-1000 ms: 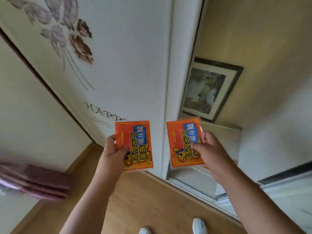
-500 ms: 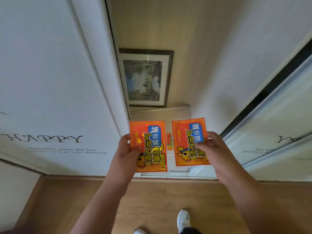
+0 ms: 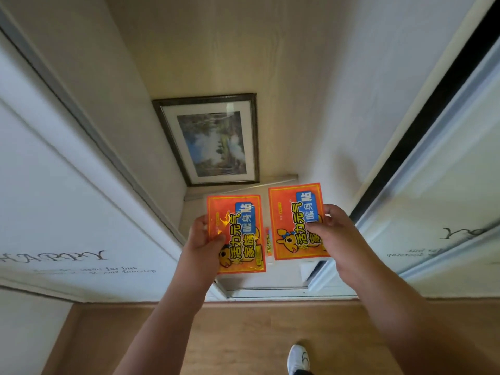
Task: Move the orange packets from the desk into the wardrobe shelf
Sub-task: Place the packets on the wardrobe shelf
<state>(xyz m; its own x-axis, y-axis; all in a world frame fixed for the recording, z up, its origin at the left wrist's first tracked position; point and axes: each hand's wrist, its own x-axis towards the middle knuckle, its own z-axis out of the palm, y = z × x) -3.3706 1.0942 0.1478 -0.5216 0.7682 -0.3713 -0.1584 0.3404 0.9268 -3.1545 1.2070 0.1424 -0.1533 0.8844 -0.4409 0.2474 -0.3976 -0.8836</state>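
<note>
Item 1: left orange packet [image 3: 238,234], printed with Chinese characters, a blue label and a cartoon animal. Held upright at the centre of the view, over the open wardrobe compartment. The left hand [image 3: 203,240] pinches its left edge, thumb on the printed face, the other fingers behind it.

Item 2: right orange packet [image 3: 293,223], same print, at 3 o'clock of item 1, just beside it and apart by a narrow gap, set slightly higher. The right hand [image 3: 328,234] pinches its right edge, thumb on the face.

Item 3: third orange packet [image 3: 268,240], visible only as a thin strip in the gap between items 1 and 2, lying on the white wardrobe shelf [image 3: 281,277] behind them.

Item 4: framed landscape picture [image 3: 213,139], at 12 o'clock of the packets, leaning against the compartment's back panel.

Item 5: sliding wardrobe doors; left door [image 3: 67,212] at 9 o'clock, lettered "HAPPY"; right door [image 3: 446,198] at 3 o'clock.

Item 6: wooden floor [image 3: 243,339] at 6 o'clock, with one white shoe [image 3: 297,358] on it.
</note>
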